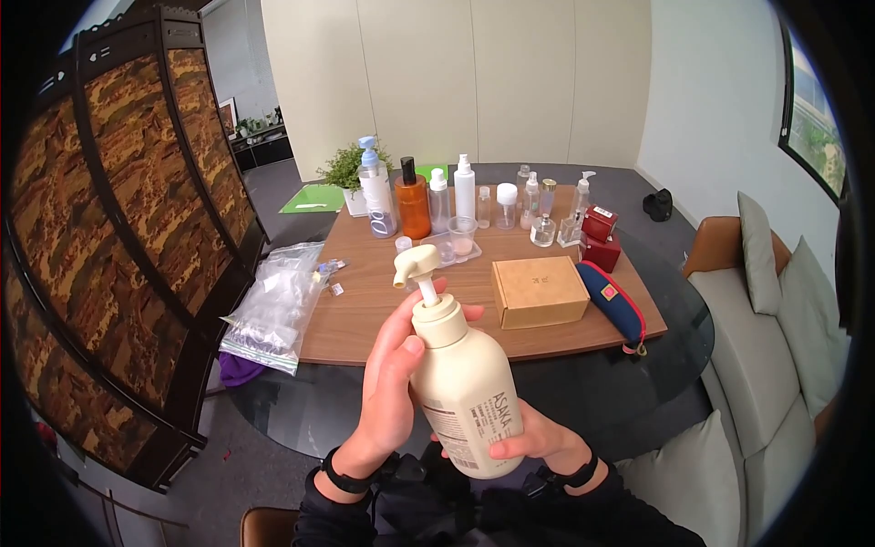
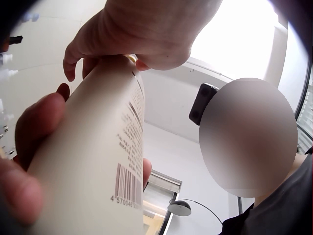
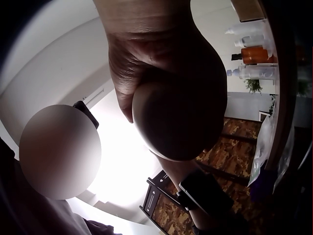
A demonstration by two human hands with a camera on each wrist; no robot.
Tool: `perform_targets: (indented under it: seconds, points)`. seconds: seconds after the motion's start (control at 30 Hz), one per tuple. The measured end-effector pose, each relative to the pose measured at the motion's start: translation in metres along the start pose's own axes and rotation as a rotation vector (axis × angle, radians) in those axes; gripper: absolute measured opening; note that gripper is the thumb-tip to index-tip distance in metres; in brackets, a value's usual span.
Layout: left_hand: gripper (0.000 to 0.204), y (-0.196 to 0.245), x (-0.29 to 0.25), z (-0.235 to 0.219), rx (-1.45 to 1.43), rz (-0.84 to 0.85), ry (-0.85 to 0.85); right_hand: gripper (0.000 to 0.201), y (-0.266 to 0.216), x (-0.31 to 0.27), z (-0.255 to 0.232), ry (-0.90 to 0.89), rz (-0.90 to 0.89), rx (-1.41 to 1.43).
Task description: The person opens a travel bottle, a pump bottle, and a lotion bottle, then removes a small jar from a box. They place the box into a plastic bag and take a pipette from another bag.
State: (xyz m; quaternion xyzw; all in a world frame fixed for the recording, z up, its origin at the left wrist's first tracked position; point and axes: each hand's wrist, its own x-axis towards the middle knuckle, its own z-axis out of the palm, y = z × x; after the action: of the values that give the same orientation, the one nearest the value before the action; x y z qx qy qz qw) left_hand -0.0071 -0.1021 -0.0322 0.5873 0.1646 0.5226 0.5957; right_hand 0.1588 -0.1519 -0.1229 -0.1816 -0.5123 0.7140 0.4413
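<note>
A cream pump bottle (image 1: 465, 374) with dark lettering is held up in front of the body, leaning so its pump head (image 1: 417, 263) points up and to the left. My left hand (image 1: 389, 383) grips it round the shoulder, just under the collar, thumb on the near side. Lower down, my right hand (image 1: 545, 439) holds the body near the base, its thumb lying across the label. A barcode (image 2: 128, 186) shows on the bottle's side in the left wrist view. From the right wrist, the bottle's rounded base (image 3: 171, 122) appears dark against the palm.
On the wooden table (image 1: 401, 333) stand an orange bottle (image 1: 413, 208), several clear and white bottles, and a plant (image 1: 351, 169). A cardboard box (image 1: 540, 292), a navy pouch (image 1: 615, 301) and red boxes (image 1: 601, 251) lie right; clear plastic bags (image 1: 278, 296) hang over the left edge.
</note>
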Motion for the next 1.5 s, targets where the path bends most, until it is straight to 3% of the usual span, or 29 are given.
perform_targets:
  seconds: [0.07,0.17,1.07,1.17,1.37,1.5]
  points:
    - [0.056,-0.001,0.000,-0.006,-0.068,-0.007,-0.071,0.084,0.003,0.000,-0.002,0.009,-0.014,-0.010]
    - [0.063,-0.001,0.001,0.002,0.065,0.001,0.020,0.083,0.006,-0.001,-0.005,0.019,-0.019,-0.037]
    - [0.064,-0.008,0.001,0.000,0.080,0.015,0.031,0.086,0.008,-0.004,-0.010,-0.021,0.023,-0.027]
    - [0.063,-0.010,0.001,-0.002,0.054,0.017,0.016,0.082,0.008,-0.002,-0.005,0.053,-0.010,-0.065]
    - [0.070,-0.011,0.003,-0.002,0.042,0.017,0.008,0.077,-0.004,0.000,0.000,-0.074,0.051,0.183]
    - [0.066,-0.018,0.000,-0.004,0.007,-0.011,-0.066,0.074,-0.002,-0.001,-0.004,-0.055,-0.039,0.179]
